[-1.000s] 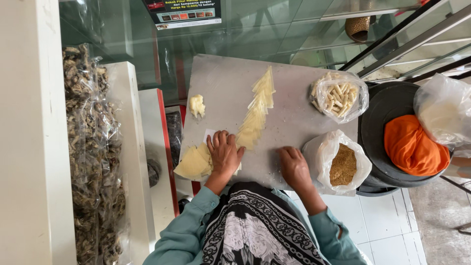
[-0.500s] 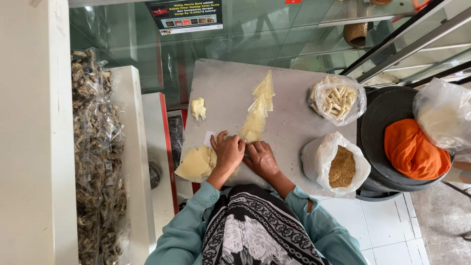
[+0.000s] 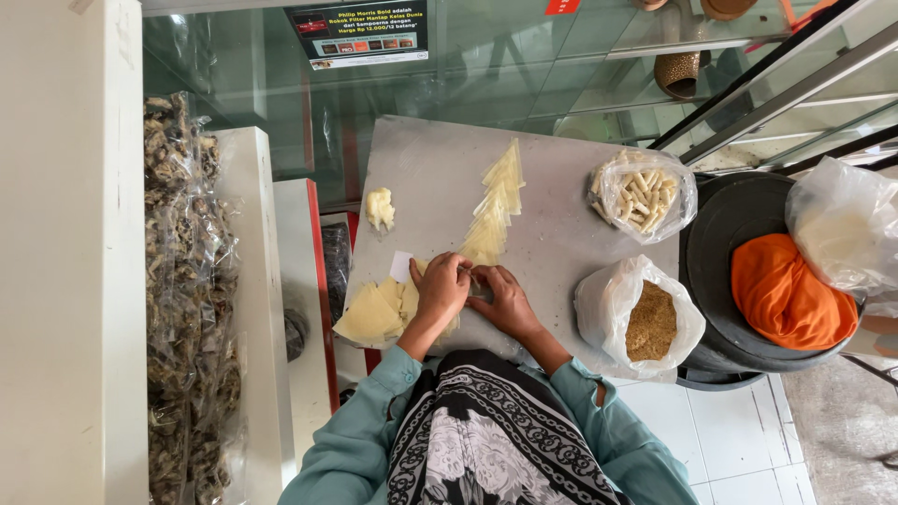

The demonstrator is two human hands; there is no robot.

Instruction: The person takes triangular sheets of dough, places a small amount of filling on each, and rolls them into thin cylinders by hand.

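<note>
My left hand and my right hand meet at the near edge of the grey table, fingers pinched together on one thin pale yellow wrapper sheet. A row of overlapping yellow wrapper sheets runs away from my hands across the table. A loose stack of the same sheets lies under and left of my left hand. A small white paper slip sits beside it. What lies inside the pinched sheet is hidden by my fingers.
A clear bag of brown crumbly filling stands open to the right, and a bag of pale rolled sticks behind it. A small dough lump sits far left. A dark round tub holds an orange cloth. Bagged dried goods line the left.
My right hand has moved left from the table's near edge by the filling bag to join my left hand on the sheet. My left hand stayed nearly in place.
</note>
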